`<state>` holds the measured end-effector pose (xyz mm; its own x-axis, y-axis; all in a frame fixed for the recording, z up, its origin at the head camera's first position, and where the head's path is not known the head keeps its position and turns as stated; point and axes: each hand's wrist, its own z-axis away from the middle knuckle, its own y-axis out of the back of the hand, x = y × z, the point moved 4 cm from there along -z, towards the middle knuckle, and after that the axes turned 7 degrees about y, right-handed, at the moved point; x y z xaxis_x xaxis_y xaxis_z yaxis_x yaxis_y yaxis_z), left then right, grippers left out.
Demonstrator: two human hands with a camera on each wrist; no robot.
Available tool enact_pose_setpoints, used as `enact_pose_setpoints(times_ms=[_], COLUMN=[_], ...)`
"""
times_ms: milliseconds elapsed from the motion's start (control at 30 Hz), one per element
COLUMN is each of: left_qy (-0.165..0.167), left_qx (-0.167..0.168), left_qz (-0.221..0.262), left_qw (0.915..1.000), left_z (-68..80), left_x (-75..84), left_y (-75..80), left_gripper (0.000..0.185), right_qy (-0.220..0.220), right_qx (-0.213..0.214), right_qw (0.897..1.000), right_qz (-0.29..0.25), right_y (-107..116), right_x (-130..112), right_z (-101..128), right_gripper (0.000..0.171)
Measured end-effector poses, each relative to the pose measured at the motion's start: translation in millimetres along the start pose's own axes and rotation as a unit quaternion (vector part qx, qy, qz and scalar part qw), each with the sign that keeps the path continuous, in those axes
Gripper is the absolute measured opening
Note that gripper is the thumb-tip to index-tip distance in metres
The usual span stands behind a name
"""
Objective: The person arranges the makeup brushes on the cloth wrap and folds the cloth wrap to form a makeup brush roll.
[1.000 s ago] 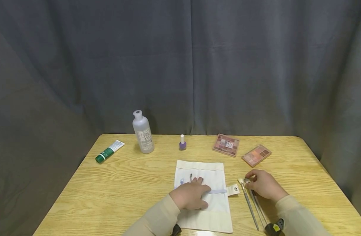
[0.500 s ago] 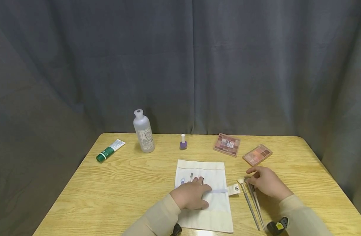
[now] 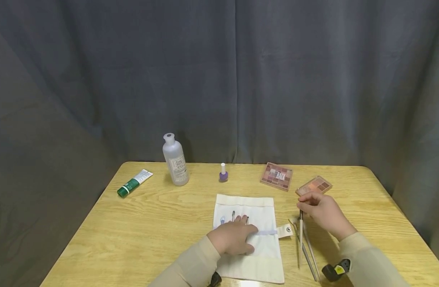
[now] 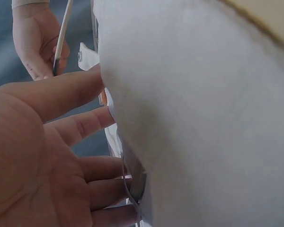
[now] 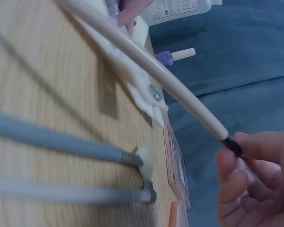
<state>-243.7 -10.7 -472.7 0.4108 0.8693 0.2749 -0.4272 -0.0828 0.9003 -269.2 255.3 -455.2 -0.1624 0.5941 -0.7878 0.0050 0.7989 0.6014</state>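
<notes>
While left hand (image 3: pixel 233 238) rests straight-fingered on cloth pouch (image 3: pixel 255 267), right hand (image 3: pixel 323 215) pinches pale-handled tool (image 5: pixel 168 85) right of pouch; step, apparently lifting; next likely calls for steering pouchward

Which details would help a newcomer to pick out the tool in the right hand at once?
On the wooden table, the left hand rests on a white cloth case. To the right of that case, the right hand pinches a slim tool. Unlike the two tools lying nearby, this beige-handled one has its pinched end raised above the table.
</notes>
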Motion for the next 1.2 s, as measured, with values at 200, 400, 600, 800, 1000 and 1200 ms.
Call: enact_pose_setpoints(times_ms=[200,400,600,800,1000,1200], left_qy=[0.003,0.003,-0.007,-0.006,-0.003,0.0], left_qx=[0.002,0.004,0.003,0.001,-0.002,-0.005], left_qz=[-0.002,-0.006,-0.003,-0.001,0.003,0.008], left_qw=[1.0,1.0,1.0,1.0,1.0,1.0], left_z=[0.7,1.9,2.5,2.0,0.9,1.8], left_x=[0.3,-0.5,0.5,0.5,-0.4,-1.0], left_y=[-2.9,-2.4,-0.6,0.4,-0.5,1.0], left_gripper=[0.058,0.06,0.059,0.057,0.056,0.057], right_qy=[0.005,0.023,0.031,0.032,0.029,0.024], right_qx=[0.059,0.077,0.084,0.077,0.069,0.101], right_qw=[0.997,0.994,0.994,0.995,0.997,0.994], right_qz=[-0.056,-0.075,-0.066,-0.05,-0.034,-0.016], right_y=[2.1,-12.8,-29.8,-45.4,-54.0,-50.5], right_x=[-11.4,-24.8,-32.0,-35.8,-36.7,-35.9], right_z=[-5.1,-20.7,-32.7,-38.1,-40.1,-43.7], right_gripper=[0.035,0.03,0.023,0.02,0.017,0.019])
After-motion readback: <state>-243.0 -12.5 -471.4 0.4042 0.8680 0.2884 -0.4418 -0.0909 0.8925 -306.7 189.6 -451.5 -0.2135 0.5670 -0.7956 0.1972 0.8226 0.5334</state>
